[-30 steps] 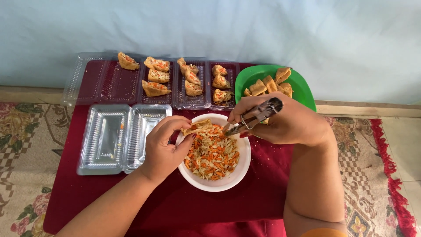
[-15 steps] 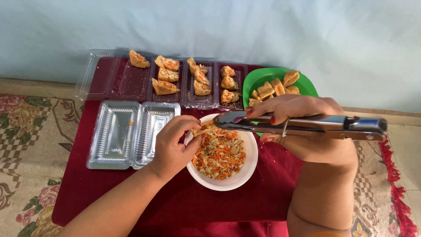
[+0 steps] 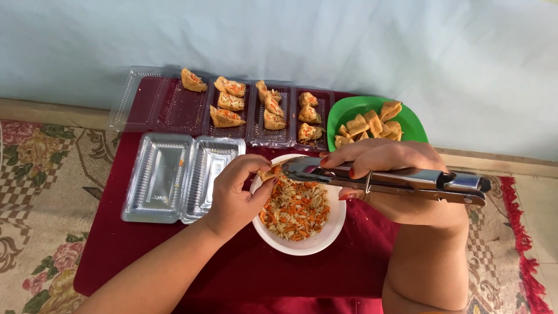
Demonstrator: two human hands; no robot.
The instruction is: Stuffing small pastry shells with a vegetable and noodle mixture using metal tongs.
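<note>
A white bowl (image 3: 302,247) of shredded orange-and-pale vegetable filling stands on the dark red cloth. My left hand (image 3: 235,195) holds a small fried pastry pocket (image 3: 267,174) over the bowl's left rim. My right hand (image 3: 389,180) grips metal tongs (image 3: 401,180) lying level, handle end to the right, their tips (image 3: 290,168) touching the pastry pocket. Whether the tips carry filling is not clear.
A green bowl (image 3: 340,116) of fried pockets stands at the back right. Clear plastic trays (image 3: 279,116) holding filled pockets line the back. An open clear tray (image 3: 174,174) lies at the left. Patterned rugs lie on both sides, a pale wall behind.
My right hand has turned the tongs from pointing up-right to lying level with the handle to the right. The view has shifted slightly. My left hand stays at the bowl's rim.
</note>
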